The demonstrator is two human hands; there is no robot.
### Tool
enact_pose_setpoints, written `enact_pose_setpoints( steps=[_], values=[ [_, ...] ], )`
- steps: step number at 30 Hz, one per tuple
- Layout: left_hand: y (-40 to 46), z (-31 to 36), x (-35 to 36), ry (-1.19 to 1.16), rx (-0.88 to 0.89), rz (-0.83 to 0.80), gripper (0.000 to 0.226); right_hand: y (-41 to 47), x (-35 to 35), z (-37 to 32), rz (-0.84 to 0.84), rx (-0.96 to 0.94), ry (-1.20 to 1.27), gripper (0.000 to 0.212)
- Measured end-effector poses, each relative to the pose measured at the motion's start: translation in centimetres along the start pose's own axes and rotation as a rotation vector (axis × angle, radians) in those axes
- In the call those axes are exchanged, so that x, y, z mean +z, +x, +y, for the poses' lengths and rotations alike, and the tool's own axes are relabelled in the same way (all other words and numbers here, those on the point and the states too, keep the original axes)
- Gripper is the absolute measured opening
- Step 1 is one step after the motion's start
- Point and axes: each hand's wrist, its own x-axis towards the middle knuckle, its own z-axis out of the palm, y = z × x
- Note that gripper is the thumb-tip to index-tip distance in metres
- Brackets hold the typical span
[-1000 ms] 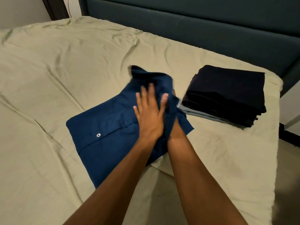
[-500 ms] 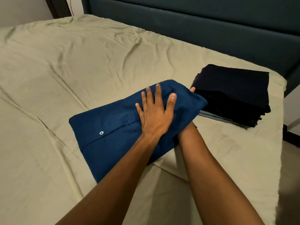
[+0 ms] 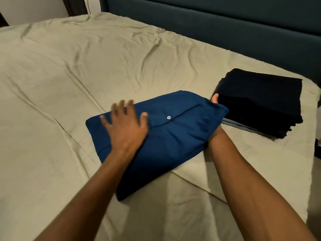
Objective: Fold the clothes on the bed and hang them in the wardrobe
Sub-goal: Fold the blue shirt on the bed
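- Smoothing out the fold is what seems to be going on: the left hand (image 3: pixel 125 126) lies flat with fingers spread wide on the blue shirt (image 3: pixel 166 136), probably to press the air out and keep the layers from sliding. It's a bit blurred.
- The right hand (image 3: pixel 215 108) is mostly tucked under the shirt's far-right end. Only a thumb tip pokes out, so I can't tell for sure how it's gripping. My guess is it's steadying that edge.
- The shirt sits near the bed's (image 3: pixel 86 66) right edge, folded into a chunky rectangle. It looks like a soft woven cotton, with one small white button (image 3: pixel 168 117) along a placket seam.
- Just beside it, toward the headboard (image 3: pixel 217 28) corner, is a neat stack of dark folded clothes (image 3: pixel 260 100), with a grey piece at the bottom.
- The sheet is pale green-beige, matte and creased.
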Motion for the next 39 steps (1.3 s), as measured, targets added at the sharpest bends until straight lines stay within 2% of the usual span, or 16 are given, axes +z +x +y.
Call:
enact_pose_setpoints(
  steps=[3,5,11,13,15,17,20,23,27,30,36,39],
  values=[
    [3.0,-5.4,-0.8,0.121,-0.206,-0.023,0.055,0.4,-0.1,-0.4,-0.028,0.033,-0.046,0.067],
    [4.4,-7.5,-1.1,0.173,-0.265,-0.063,0.057,0.6,-0.3,-0.6,-0.032,0.043,-0.067,0.068],
    [4.6,-11.7,-1.8,0.126,-0.114,-0.095,0.058,0.7,-0.5,-1.9,-0.027,0.116,-0.139,0.083],
    [4.2,-12.5,-2.4,0.093,-0.164,-0.125,0.055,0.6,-1.4,-2.7,-0.022,0.144,-0.2,0.075],
    [3.5,-12.8,-3.4,-0.02,-0.311,-0.093,0.056,0.2,-1.9,-4.0,-0.001,0.15,-0.405,0.06],
    [2.0,-12.9,-4.7,-0.139,-0.455,-0.1,0.063,0.1,-2.4,-5.2,0.104,0.089,-0.705,0.054],
    [-1.7,-11.7,-6.5,-0.397,-0.59,-0.255,0.064,0.8,-3.0,-5.4,0.192,0.0,-1.061,0.054],
    [-4.4,-9.2,-7.4,-0.692,-0.687,-0.445,0.051,1.1,-2.6,-4.2,0.118,0.01,-1.25,0.059],
    [-4.7,-7.2,-7.1,-0.994,-0.843,-0.499,0.028,1.1,-1.6,-3.0,0.048,0.088,-1.154,0.055],
    [-4.3,-6.8,-6.8,-1.148,-0.91,-0.468,0.027,0.9,-2.1,-2.2,0.098,0.094,-1.004,0.054],
    [-1.1,-5.7,-9.9,-1.244,-0.745,-0.414,0.032,-1.9,-3.3,-1.6,0.107,0.147,-0.705,0.03],
    [1.4,-3.1,-13.1,-1.212,-0.588,-0.441,0.015,-3.2,-3.7,-0.4,0.099,0.197,-0.572,0.036]
  ],
)
